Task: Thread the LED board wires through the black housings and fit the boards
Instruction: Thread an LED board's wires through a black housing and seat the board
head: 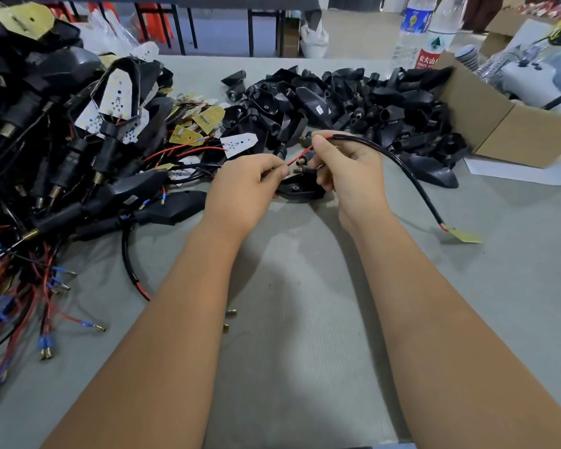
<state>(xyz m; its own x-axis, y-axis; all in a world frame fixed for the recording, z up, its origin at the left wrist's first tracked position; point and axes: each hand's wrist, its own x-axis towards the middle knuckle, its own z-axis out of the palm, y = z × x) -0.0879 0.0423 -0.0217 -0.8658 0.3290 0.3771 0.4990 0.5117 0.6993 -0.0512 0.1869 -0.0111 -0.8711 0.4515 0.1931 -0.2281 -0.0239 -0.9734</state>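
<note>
Red wire tip pinched by L hand & R hand; thin, limp — best gripped nr end. Housing rigid, held underneath.

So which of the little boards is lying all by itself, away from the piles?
The gold-coloured LED board on the right side of the grey table, at the end of the black sleeved cable the right hand holds. The other boards lie among the left heap.
</note>
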